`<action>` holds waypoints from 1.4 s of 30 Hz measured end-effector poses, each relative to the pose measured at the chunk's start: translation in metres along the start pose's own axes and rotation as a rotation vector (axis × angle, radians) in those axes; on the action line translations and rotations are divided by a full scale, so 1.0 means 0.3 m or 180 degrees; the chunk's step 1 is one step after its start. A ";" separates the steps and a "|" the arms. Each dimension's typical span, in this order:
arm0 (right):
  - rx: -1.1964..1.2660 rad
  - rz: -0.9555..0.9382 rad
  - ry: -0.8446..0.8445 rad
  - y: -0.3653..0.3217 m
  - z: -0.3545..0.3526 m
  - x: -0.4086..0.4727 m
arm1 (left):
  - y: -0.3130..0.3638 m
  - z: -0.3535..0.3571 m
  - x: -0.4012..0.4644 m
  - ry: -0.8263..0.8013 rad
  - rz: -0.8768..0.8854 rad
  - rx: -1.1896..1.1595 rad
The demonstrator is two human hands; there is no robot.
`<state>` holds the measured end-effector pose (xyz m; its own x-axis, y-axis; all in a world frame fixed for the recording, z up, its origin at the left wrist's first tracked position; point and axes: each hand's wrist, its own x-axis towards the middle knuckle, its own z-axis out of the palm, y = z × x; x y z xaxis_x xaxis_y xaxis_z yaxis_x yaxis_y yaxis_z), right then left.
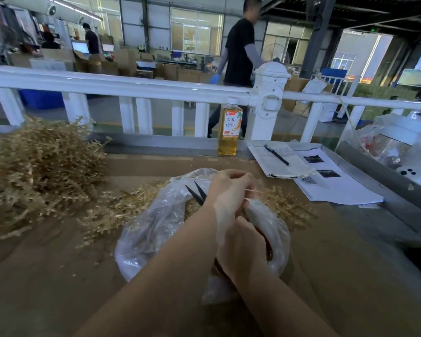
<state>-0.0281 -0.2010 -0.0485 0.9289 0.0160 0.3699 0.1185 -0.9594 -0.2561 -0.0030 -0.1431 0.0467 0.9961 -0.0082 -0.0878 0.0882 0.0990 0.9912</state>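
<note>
While a heap of dried golden sprigs (34,171) sits at the left of the counter (58,276), a clear plastic bag (153,229) lies under my hands. Black scissor blades (197,193) gape beside my left hand (229,190), which pinches a thin golden stem (250,190). My right hand (244,249) grips the bag. Closing the blades blindly could nick my wrist or slash the plastic.

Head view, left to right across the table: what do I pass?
Big pile of dried tan sprigs → black scissor blades → amber drink bottle with white cap → open white notebook with a black pen → white printed sheets → crumpled clear plastic wrapping.
</note>
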 end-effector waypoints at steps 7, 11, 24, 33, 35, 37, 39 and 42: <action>0.0322 -0.0305 -0.0188 0.017 -0.001 0.020 | -0.023 -0.311 -0.009 0.1498 0.0762 0.0795; 0.0443 -0.0303 -0.0367 0.015 -0.022 0.026 | -0.043 -0.432 0.036 0.2004 0.0678 0.2171; 0.0540 -0.0221 -0.0553 0.022 -0.027 0.036 | -0.122 -0.490 0.048 0.1583 0.0075 0.3067; 0.0498 -0.0220 -0.0583 0.022 -0.030 0.040 | -0.108 -0.508 0.056 0.2165 0.0384 0.2231; 0.0481 -0.0217 -0.0582 0.021 -0.030 0.039 | -0.101 -0.518 0.058 0.2109 0.0208 0.2231; 0.0476 -0.0222 -0.0580 0.021 -0.031 0.038 | -0.091 -0.521 0.061 0.1989 -0.0047 0.2444; 0.0472 -0.0225 -0.0582 0.020 -0.031 0.037 | -0.085 -0.515 0.062 0.1840 -0.0181 0.2742; 0.0480 -0.0224 -0.0576 0.021 -0.031 0.037 | -0.076 -0.500 0.063 0.1791 0.0018 0.2982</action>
<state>-0.0203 -0.2095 -0.0378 0.9626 0.1447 0.2290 0.2237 -0.9013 -0.3709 0.0137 0.0037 0.0075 0.8747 0.4695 0.1204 0.2865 -0.7011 0.6530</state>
